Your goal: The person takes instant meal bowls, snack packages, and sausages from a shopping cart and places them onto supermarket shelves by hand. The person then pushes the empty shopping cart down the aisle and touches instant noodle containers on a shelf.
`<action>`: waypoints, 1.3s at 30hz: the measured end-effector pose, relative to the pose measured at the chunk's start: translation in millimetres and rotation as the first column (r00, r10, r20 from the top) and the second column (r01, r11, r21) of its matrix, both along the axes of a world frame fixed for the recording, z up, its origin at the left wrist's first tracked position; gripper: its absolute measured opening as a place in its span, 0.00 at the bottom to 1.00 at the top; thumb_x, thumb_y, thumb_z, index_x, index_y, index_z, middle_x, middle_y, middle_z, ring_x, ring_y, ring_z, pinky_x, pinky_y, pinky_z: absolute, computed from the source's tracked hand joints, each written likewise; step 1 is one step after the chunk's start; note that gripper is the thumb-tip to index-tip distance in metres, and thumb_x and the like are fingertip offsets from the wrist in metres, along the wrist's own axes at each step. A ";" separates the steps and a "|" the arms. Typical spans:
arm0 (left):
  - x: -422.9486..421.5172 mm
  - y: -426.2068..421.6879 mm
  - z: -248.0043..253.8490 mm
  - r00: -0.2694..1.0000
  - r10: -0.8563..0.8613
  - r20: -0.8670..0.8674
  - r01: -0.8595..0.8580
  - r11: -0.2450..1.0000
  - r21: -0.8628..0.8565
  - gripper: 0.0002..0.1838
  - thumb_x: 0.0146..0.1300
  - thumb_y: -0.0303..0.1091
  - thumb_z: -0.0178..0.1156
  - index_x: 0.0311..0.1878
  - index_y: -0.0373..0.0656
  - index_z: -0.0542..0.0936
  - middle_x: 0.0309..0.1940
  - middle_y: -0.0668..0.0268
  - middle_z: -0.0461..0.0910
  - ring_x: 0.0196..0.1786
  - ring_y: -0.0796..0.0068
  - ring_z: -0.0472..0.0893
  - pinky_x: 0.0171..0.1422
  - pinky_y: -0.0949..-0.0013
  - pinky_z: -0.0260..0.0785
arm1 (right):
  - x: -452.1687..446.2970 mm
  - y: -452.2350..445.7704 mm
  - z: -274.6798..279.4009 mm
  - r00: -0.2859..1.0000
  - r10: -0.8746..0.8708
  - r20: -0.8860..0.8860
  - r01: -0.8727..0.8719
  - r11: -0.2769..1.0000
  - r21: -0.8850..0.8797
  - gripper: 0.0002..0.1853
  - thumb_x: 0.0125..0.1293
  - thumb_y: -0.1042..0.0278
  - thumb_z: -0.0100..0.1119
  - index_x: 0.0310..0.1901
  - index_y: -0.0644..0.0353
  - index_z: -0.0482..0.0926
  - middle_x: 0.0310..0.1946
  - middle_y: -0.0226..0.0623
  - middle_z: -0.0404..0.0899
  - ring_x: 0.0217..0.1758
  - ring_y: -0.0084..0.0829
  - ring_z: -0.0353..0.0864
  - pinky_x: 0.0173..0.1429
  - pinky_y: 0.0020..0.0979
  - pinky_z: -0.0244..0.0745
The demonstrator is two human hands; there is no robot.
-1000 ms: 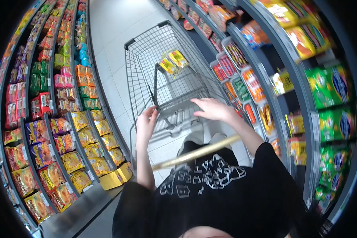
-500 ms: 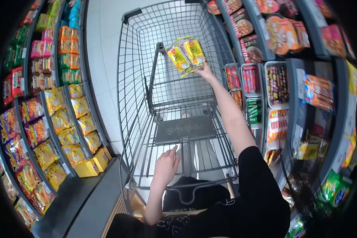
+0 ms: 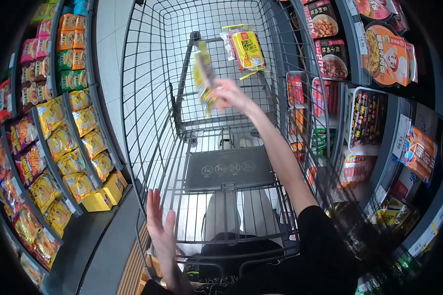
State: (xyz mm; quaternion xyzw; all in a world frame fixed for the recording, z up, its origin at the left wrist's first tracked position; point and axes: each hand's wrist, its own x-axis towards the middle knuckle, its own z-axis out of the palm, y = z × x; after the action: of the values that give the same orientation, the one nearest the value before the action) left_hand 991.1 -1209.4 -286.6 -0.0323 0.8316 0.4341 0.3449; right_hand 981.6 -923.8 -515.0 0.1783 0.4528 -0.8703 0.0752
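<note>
My right hand [image 3: 227,94] reaches over the shopping cart [image 3: 230,169] and grips a yellow snack packet [image 3: 203,73], held edge-on and blurred by motion. Just right of that hand, a second yellow packet [image 3: 248,50] with a red logo and dark print lies inside the wire basket, apart from my fingers. My left hand [image 3: 158,221] is open, fingers stretched upward, near the cart's left side at the handle end. Nothing is in it.
Shelves of bagged noodles [image 3: 54,118] line the left, with small yellow boxes [image 3: 103,194] at their foot. On the right stand boxed meals [image 3: 332,61], trays of wrapped sausage sticks [image 3: 366,118] and an orange sausage pack [image 3: 418,152]. My shoes [image 3: 226,141] show through the wires.
Both yellow packets were together at my right hand. One now lies in the cart, while my hand has moved left with the other. My left hand shifted left and its fingers spread.
</note>
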 end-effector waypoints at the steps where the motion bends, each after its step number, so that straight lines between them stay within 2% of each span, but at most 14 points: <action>1: -2.7 -6.3 -2.8 0.989 0.086 0.123 -0.098 0.990 0.097 0.40 0.54 0.42 0.59 0.66 0.41 0.49 0.63 0.50 0.54 0.66 0.54 0.54 0.68 0.59 0.45 | 2.0 -5.6 35.3 0.991 0.110 -0.080 -0.114 0.993 -0.045 0.12 0.55 0.71 0.51 0.40 0.68 0.72 0.20 0.37 0.76 0.12 0.21 0.73 0.11 0.17 0.60; 4: -5.6 -0.5 -6.0 0.889 0.257 0.378 -0.393 0.853 0.344 0.43 0.53 0.45 0.60 0.66 0.44 0.47 0.64 0.50 0.53 0.66 0.53 0.54 0.68 0.57 0.44 | 9.4 -24.2 100.9 0.800 0.496 -0.338 -0.556 0.824 -0.106 0.13 0.55 0.71 0.53 0.40 0.68 0.71 0.13 0.37 0.75 0.13 0.20 0.74 0.11 0.18 0.59; 9: 8.7 -21.4 -8.6 0.947 0.299 0.114 -0.315 0.806 0.501 0.45 0.52 0.60 0.54 0.67 0.50 0.46 0.50 0.50 0.67 0.60 0.53 0.63 0.60 0.44 0.56 | 25.7 -81.9 165.8 0.190 0.611 -0.768 -0.801 0.549 0.239 0.11 0.54 0.65 0.58 0.30 0.65 0.69 0.15 0.32 0.75 0.20 0.28 0.76 0.25 0.25 0.70; 10: 3.2 -18.3 -15.7 0.879 -0.054 0.474 -0.454 0.211 0.866 0.43 0.52 0.61 0.53 0.64 0.44 0.53 0.41 0.48 0.71 0.52 0.50 0.71 0.53 0.44 0.63 | 28.2 -83.6 170.8 0.034 0.617 -0.787 -0.811 0.477 0.339 0.13 0.54 0.63 0.59 0.34 0.64 0.71 0.17 0.31 0.76 0.22 0.29 0.76 0.29 0.26 0.71; 12: 7.2 -24.9 -25.3 0.923 -0.131 0.363 -0.304 0.331 0.893 0.33 0.55 0.59 0.52 0.52 0.40 0.62 0.32 0.53 0.73 0.38 0.56 0.75 0.48 0.56 0.68 | 16.9 -52.9 149.3 0.112 0.554 -0.825 -0.791 0.552 0.263 0.19 0.55 0.62 0.59 0.46 0.61 0.71 0.28 0.33 0.78 0.30 0.27 0.76 0.37 0.26 0.72; 15: -1.1 6.8 2.6 0.840 -0.175 0.514 -0.362 0.523 0.771 0.24 0.57 0.52 0.54 0.39 0.38 0.67 0.28 0.48 0.75 0.32 0.55 0.78 0.42 0.56 0.71 | -31.3 23.7 51.7 0.988 0.046 -0.145 0.001 0.952 0.305 0.27 0.54 0.64 0.61 0.54 0.63 0.65 0.49 0.40 0.69 0.50 0.33 0.69 0.53 0.34 0.67; 16: 1.4 5.5 -2.6 0.840 -0.175 0.513 -0.361 0.524 0.771 0.24 0.57 0.52 0.54 0.39 0.38 0.67 0.28 0.48 0.75 0.32 0.55 0.78 0.42 0.56 0.71 | -43.8 53.0 2.0 0.947 -0.229 -0.224 0.302 0.402 0.864 0.32 0.49 0.61 0.64 0.54 0.63 0.64 0.45 0.44 0.70 0.49 0.38 0.69 0.54 0.37 0.65; 17: 5.7 0.6 -10.6 0.845 -0.178 0.505 -0.386 0.452 0.805 0.31 0.55 0.57 0.53 0.42 0.32 0.67 0.33 0.38 0.71 0.38 0.48 0.76 0.42 0.53 0.72 | -55.2 87.2 -44.2 0.933 -0.359 -0.014 0.108 0.244 0.964 0.38 0.44 0.59 0.67 0.56 0.64 0.60 0.47 0.47 0.66 0.51 0.43 0.67 0.56 0.39 0.62; 21: 2.6 -6.9 -6.7 0.767 -0.244 0.593 -0.504 0.343 0.793 0.42 0.51 0.61 0.54 0.52 0.25 0.64 0.44 0.28 0.66 0.49 0.38 0.71 0.45 0.50 0.71 | -27.9 126.9 -135.6 0.765 -0.596 0.246 -0.192 0.154 0.969 0.46 0.40 0.60 0.71 0.57 0.68 0.52 0.58 0.57 0.55 0.60 0.51 0.60 0.61 0.41 0.58; 23: 3.4 2.6 14.2 0.781 -0.054 0.623 -0.502 0.539 0.676 0.24 0.56 0.46 0.57 0.44 0.35 0.64 0.33 0.40 0.74 0.38 0.49 0.78 0.47 0.50 0.70 | -22.0 130.0 -132.3 0.744 -0.589 0.315 -0.182 0.275 0.944 0.45 0.38 0.60 0.72 0.54 0.68 0.54 0.54 0.56 0.60 0.57 0.49 0.63 0.58 0.40 0.61; 28: -9.2 1.1 15.8 0.798 -0.237 0.553 -0.339 0.583 0.738 0.27 0.48 0.33 0.66 0.47 0.37 0.63 0.41 0.42 0.73 0.45 0.53 0.76 0.54 0.51 0.66 | -24.7 142.2 -118.4 0.714 -0.544 0.440 -0.236 0.404 0.884 0.39 0.33 0.63 0.75 0.46 0.66 0.60 0.44 0.52 0.72 0.49 0.46 0.72 0.50 0.38 0.69; 32: -8.6 2.2 17.8 0.794 -0.190 0.577 -0.387 0.575 0.721 0.27 0.48 0.34 0.65 0.48 0.35 0.63 0.42 0.41 0.72 0.46 0.53 0.76 0.55 0.50 0.65 | -22.5 110.4 -119.1 0.725 -0.665 0.177 -0.210 0.031 0.977 0.41 0.30 0.62 0.76 0.46 0.65 0.60 0.41 0.50 0.73 0.46 0.45 0.74 0.46 0.36 0.71; 36: -7.2 -0.9 18.8 0.799 -0.164 0.579 -0.398 0.577 0.713 0.28 0.48 0.36 0.65 0.48 0.33 0.64 0.42 0.41 0.72 0.46 0.52 0.75 0.55 0.50 0.64 | -5.2 103.3 -130.6 0.771 -0.478 0.422 -0.023 0.640 0.768 0.32 0.31 0.60 0.74 0.41 0.66 0.73 0.33 0.44 0.79 0.36 0.34 0.80 0.41 0.30 0.73; 39: -9.2 -3.7 17.9 0.804 -0.145 0.576 -0.402 0.580 0.708 0.28 0.49 0.37 0.64 0.49 0.32 0.64 0.43 0.41 0.71 0.47 0.52 0.75 0.56 0.49 0.64 | -7.4 85.8 -126.6 0.705 -0.608 0.366 0.075 0.576 0.814 0.28 0.31 0.60 0.74 0.37 0.66 0.77 0.30 0.41 0.80 0.32 0.29 0.81 0.40 0.28 0.74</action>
State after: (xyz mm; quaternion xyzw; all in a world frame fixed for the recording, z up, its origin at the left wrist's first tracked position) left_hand 981.9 -1213.1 -268.7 -0.0669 0.3918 0.7550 0.5215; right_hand 974.1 -838.0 -641.6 0.5539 0.6710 -0.4909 -0.0442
